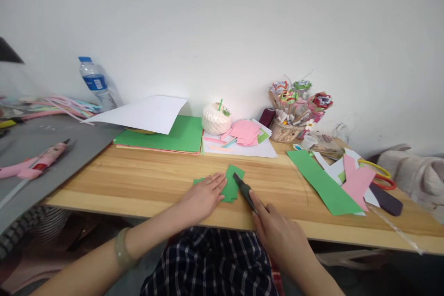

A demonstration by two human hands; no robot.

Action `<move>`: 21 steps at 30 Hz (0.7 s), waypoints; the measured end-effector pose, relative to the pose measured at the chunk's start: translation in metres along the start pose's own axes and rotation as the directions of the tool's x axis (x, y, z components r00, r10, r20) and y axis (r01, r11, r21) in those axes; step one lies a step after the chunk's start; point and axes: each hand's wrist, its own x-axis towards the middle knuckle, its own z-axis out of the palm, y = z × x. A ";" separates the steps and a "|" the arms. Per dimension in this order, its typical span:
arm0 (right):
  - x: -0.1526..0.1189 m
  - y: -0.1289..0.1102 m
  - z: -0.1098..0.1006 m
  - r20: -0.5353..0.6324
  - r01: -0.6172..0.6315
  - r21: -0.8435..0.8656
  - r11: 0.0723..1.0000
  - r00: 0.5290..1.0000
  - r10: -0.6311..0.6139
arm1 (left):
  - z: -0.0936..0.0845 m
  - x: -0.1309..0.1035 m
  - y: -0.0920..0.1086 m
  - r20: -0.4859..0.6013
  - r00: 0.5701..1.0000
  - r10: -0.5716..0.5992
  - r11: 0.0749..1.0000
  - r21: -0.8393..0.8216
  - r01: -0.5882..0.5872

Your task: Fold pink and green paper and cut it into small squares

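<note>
Several green paper pieces (229,190) overlap, edges stepped, corners apparently square.

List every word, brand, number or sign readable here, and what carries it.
No text can be read.
Bottle: white markings on its blue label, too small and blurred.
Flower basket: dark marks on its side, too blurred to tell whether they are writing.
Cutter in the right hand: no legible lettering.
</note>
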 end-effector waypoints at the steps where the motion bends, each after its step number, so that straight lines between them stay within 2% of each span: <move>1: 0.004 0.002 0.000 0.020 -0.019 0.027 0.999 1.000 0.018 | 0.000 -0.001 0.000 -0.002 1.000 -0.012 0.999 -0.038 0.012; 5: 0.010 0.014 0.001 0.022 -0.089 0.277 0.957 0.996 0.086 | -0.003 -0.006 -0.006 -0.055 0.991 -0.122 0.955 -0.279 0.102; 7: 0.008 0.021 0.002 -0.009 -0.112 0.427 0.897 0.992 0.129 | -0.005 -0.009 -0.011 -0.070 0.973 -0.218 0.906 -0.386 0.175; 9: 0.003 0.027 0.003 -0.025 -0.137 0.534 0.834 0.984 0.177 | -0.009 -0.010 -0.017 -0.047 0.967 -0.250 0.878 -0.433 0.206; 12: -0.004 0.036 0.005 -0.020 -0.169 0.609 0.775 0.973 0.228 | -0.022 -0.006 -0.024 0.077 0.974 -0.211 0.893 -0.389 0.224; 16: -0.012 0.042 0.007 -0.023 -0.177 0.641 0.747 0.968 0.248 | -0.041 0.006 -0.030 0.250 0.942 -0.225 0.917 -0.274 0.291; 21: -0.017 0.044 0.008 -0.007 -0.189 0.656 0.731 0.967 0.256 | -0.047 0.010 -0.028 0.238 0.941 -0.240 0.888 -0.338 0.312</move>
